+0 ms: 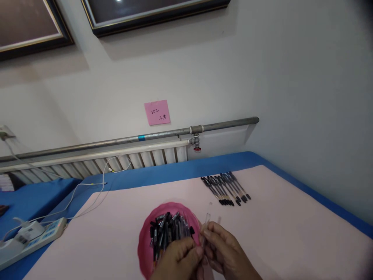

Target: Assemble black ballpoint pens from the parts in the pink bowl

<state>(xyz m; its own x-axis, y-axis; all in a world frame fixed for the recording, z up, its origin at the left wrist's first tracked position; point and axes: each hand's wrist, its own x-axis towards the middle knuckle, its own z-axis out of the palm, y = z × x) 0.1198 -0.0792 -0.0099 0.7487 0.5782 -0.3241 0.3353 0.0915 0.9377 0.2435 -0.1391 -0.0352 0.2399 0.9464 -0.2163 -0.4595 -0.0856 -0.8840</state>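
Note:
Both my hands meet low in the view, just in front of a pink bowl filled with several black pen parts. My right hand pinches a thin clear pen tube that sticks up from its fingertips. My left hand is curled closed against the right one, its fingers touching the lower end of the same tube. A row of several assembled black pens lies side by side farther back on the pale pink mat.
The mat lies on a blue table cover. A white power strip with cables sits at the left edge. A radiator and a grey pipe run along the wall, under a pink sticky note.

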